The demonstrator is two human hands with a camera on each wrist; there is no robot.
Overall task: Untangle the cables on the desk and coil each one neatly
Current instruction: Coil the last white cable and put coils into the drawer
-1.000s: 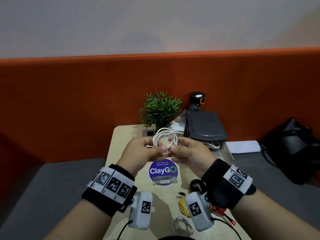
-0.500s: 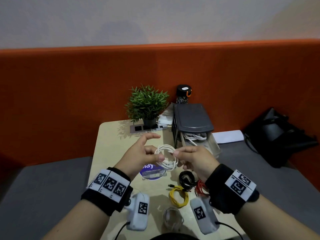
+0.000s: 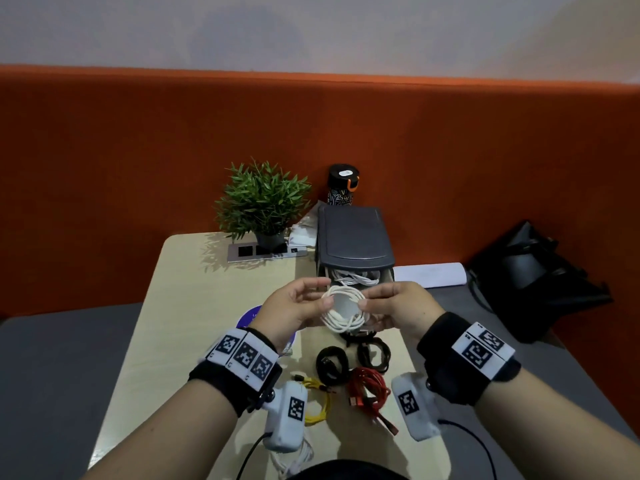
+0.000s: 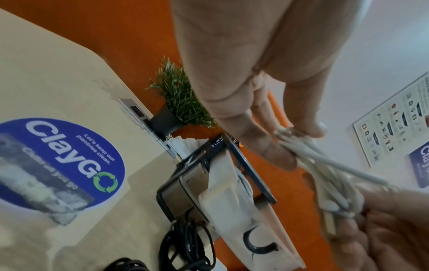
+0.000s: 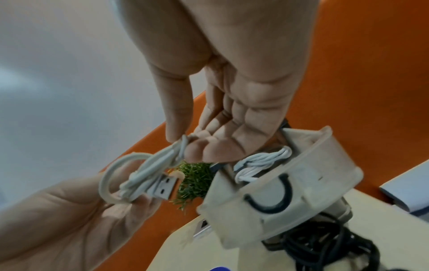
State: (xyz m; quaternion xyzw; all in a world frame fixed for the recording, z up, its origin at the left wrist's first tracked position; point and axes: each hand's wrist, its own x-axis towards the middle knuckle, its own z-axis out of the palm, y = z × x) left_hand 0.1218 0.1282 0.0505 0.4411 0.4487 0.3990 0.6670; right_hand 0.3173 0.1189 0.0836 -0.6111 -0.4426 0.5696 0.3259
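Observation:
A coiled white cable (image 3: 343, 311) hangs in the air between both hands, just in front of the organiser's open drawer (image 3: 381, 276). My left hand (image 3: 320, 297) pinches the coil's left side between thumb and finger, as the left wrist view shows on the white cable (image 4: 308, 154). My right hand (image 3: 364, 301) pinches the right side of the white cable (image 5: 148, 168), whose USB plug (image 5: 165, 187) sticks out. Black coils (image 3: 331, 366), a red cable (image 3: 369, 388), a yellow cable (image 3: 318, 401) and another white cable (image 3: 294, 460) lie on the desk (image 3: 194, 306) near me.
A dark grey drawer organiser (image 3: 353, 233) stands at the back right; its drawer holds a bundled white cable (image 5: 262, 163). A potted plant (image 3: 263, 199), a black can (image 3: 343, 185) and a socket strip (image 3: 256, 251) line the back edge. A round blue sticker (image 4: 58, 165) marks the desk.
Both hands have carried the white coil away from me, up to the open drawer's front. The left hand's lifted finger has come back down beside the coil.

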